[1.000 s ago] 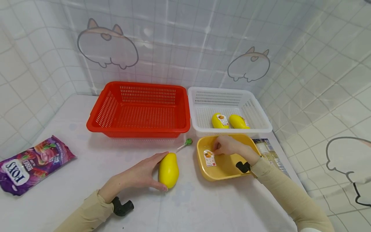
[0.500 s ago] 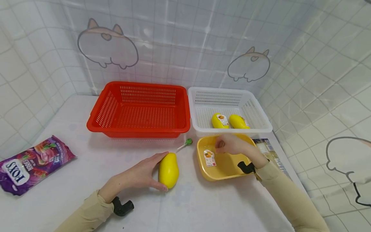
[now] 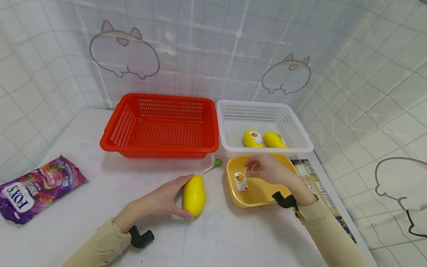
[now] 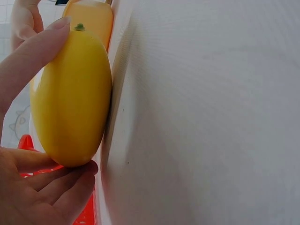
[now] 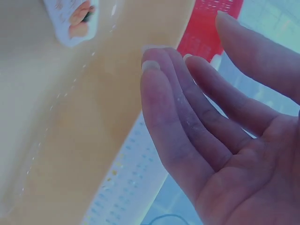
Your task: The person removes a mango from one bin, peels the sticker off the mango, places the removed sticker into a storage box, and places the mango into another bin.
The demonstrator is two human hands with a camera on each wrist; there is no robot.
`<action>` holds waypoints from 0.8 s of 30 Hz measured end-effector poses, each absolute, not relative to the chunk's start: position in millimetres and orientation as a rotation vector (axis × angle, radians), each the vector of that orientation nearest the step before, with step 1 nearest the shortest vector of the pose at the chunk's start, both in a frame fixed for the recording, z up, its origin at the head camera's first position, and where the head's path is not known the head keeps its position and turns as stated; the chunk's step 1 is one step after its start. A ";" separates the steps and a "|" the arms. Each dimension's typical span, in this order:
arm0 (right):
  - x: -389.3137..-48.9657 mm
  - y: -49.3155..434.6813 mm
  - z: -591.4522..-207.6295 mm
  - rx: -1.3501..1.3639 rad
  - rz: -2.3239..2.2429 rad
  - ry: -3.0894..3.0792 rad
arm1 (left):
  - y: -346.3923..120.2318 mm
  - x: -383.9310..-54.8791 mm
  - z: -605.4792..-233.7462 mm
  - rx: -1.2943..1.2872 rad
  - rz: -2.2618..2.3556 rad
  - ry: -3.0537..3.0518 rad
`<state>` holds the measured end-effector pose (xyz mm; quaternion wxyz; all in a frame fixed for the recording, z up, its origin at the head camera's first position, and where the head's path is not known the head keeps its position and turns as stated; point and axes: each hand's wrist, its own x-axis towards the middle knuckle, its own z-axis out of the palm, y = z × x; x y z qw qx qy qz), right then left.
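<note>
Near the table's middle, my left hand holds a yellow mango lying on the tabletop. The left wrist view has my thumb at the stem end of the mango and my fingers at its other end. My right hand hovers in and over a yellow plastic basin. Its fingers are loosely bent with the thumb apart, and nothing shows between them in the right wrist view. A label with a fruit picture lies against the basin's left inner side, close to my right fingertips.
A red basket stands behind my left hand. Beside it, a white basket bears two labelled mangoes. A green lollipop, a purple Fox's candy bag and a flat printed packet also lie on the table.
My right hand has drawn back slightly to the right and its fingers have spread apart from a pinched pose. The left hand and the mango have stayed put.
</note>
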<state>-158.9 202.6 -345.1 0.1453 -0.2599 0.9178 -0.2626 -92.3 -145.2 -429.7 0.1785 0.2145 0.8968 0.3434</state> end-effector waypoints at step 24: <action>-115.7 144.0 -351.0 -0.676 -1.138 2.623 | -146.2 -92.8 -429.5 0.595 0.962 2.549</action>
